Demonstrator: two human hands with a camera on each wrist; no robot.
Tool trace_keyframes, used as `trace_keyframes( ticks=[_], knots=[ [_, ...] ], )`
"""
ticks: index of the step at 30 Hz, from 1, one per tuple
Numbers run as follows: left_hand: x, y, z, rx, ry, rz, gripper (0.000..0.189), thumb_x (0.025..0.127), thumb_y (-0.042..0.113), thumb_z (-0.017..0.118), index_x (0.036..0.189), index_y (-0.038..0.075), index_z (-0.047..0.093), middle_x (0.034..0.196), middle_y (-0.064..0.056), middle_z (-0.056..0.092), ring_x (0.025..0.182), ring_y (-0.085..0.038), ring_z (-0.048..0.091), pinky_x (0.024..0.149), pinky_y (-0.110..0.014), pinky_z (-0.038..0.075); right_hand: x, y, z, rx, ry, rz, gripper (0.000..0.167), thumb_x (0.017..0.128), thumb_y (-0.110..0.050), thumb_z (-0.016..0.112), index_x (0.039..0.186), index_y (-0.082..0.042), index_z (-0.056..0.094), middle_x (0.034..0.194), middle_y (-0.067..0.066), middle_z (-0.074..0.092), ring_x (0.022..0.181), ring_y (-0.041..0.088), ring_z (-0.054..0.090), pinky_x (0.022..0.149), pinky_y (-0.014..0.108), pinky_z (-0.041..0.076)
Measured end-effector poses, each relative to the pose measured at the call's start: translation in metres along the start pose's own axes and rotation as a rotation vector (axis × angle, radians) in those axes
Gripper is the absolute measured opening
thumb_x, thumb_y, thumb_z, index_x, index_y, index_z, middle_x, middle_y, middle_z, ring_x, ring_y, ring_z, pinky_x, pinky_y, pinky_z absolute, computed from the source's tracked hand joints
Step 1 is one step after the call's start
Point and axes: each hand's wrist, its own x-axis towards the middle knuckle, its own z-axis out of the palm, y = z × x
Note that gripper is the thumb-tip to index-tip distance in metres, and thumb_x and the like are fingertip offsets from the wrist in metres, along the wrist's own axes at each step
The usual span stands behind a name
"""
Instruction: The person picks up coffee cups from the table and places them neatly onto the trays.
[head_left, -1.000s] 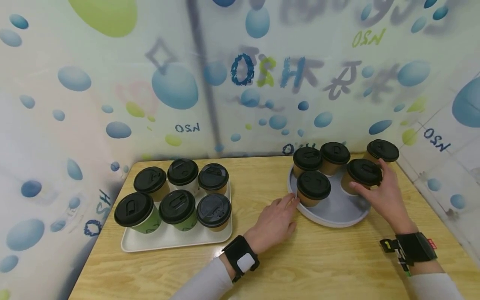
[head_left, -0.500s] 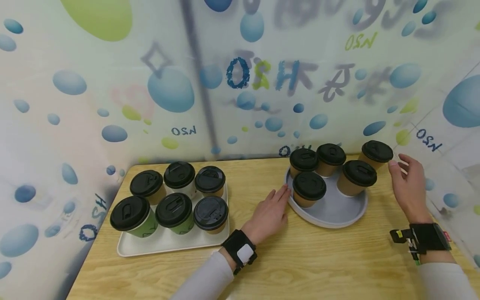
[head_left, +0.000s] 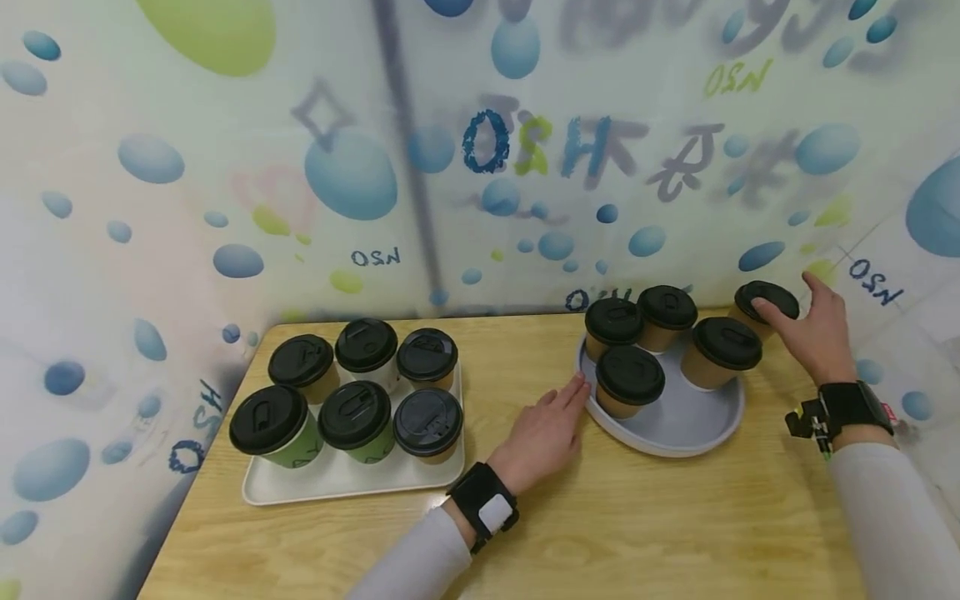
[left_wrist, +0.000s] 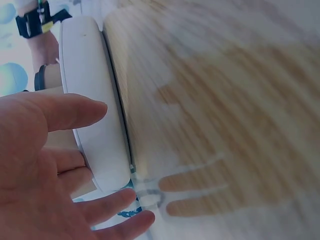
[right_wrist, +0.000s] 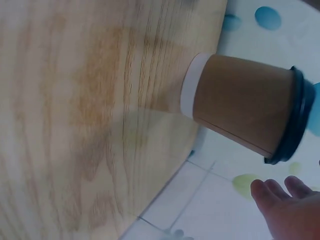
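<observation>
At the back right corner of the table stands a brown paper coffee cup (right_wrist: 240,100) with a black lid, upright and outside the round grey tray (head_left: 693,425). My right hand (head_left: 816,333) is spread at this cup's right side, its thumb overlapping the lid in the head view. In the right wrist view the fingers (right_wrist: 280,200) show a gap from the lid. My left hand (head_left: 543,437) has its fingers extended, tips right at the tray's left rim. Several brown lidded cups stand on the round tray, one (head_left: 722,354) nearest the right hand.
A white rectangular tray (head_left: 352,483) at the left bears several black-lidded cups, some green (head_left: 356,423), others brown or white. A patterned wall sheet (head_left: 480,225) rises behind the wooden table (head_left: 637,525) and along its right side.
My right hand has left the cup on the round tray's right side, swung right, then come up to the cup at the back corner. The left hand stays at the tray's rim.
</observation>
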Motion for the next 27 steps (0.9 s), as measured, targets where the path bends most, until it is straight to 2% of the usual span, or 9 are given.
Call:
trace_keyframes(
  ticks=[2,6,10,17,23,27],
  knots=[
    [-0.001,0.001,-0.001,0.009,-0.006,-0.004,0.069,0.103,0.025,0.064,0.163,0.013,0.032,0.170,-0.003,0.025,0.132,-0.030,0.057,0.086,-0.043,0.058,0.006,0.002,0.002,-0.007,-0.026,0.025,0.095,0.101,-0.048,0.059,0.166,-0.004,0.005,0.164,0.038,0.001,0.150,0.059,0.003,0.112,0.078,0.014],
    [-0.002,0.006,-0.001,0.029,-0.008,0.000,0.069,0.103,0.027,0.065,0.163,0.013,0.033,0.170,-0.002,0.027,0.128,-0.027,0.060,0.082,-0.039,0.058,0.012,0.009,0.006,-0.020,-0.065,0.070,0.103,0.098,-0.051,0.062,0.166,-0.006,-0.001,0.163,0.040,-0.007,0.148,0.063,0.004,0.110,0.080,0.015],
    [-0.002,0.009,-0.002,0.047,-0.001,0.016,0.069,0.103,0.027,0.065,0.163,0.012,0.034,0.169,-0.003,0.028,0.126,-0.026,0.061,0.081,-0.036,0.059,0.013,0.014,0.009,-0.019,-0.074,0.071,0.104,0.097,-0.050,0.064,0.167,-0.008,0.000,0.162,0.042,-0.007,0.146,0.066,0.004,0.108,0.081,0.015],
    [-0.004,0.007,-0.003,0.055,-0.001,0.011,0.069,0.103,0.027,0.064,0.163,0.012,0.033,0.170,-0.004,0.025,0.125,-0.025,0.061,0.080,-0.035,0.058,0.019,0.019,0.018,-0.063,-0.087,0.028,0.097,0.098,-0.048,0.063,0.166,-0.004,0.008,0.156,0.050,0.006,0.142,0.069,0.011,0.105,0.082,0.020],
    [-0.006,0.005,-0.004,0.068,0.002,0.002,0.069,0.103,0.028,0.064,0.163,0.012,0.033,0.170,-0.003,0.025,0.124,-0.025,0.062,0.081,-0.036,0.058,0.023,0.019,0.024,-0.100,-0.105,0.033,0.095,0.100,-0.048,0.062,0.165,-0.001,0.011,0.152,0.052,0.010,0.137,0.071,0.016,0.100,0.082,0.025],
    [-0.006,0.005,-0.003,0.067,0.001,0.003,0.068,0.104,0.027,0.063,0.163,0.012,0.033,0.170,-0.004,0.026,0.124,-0.025,0.063,0.081,-0.035,0.058,0.020,0.016,0.019,-0.077,-0.094,0.052,0.096,0.098,-0.048,0.064,0.165,-0.001,0.013,0.152,0.051,0.010,0.134,0.070,0.020,0.098,0.082,0.028]
  ],
)
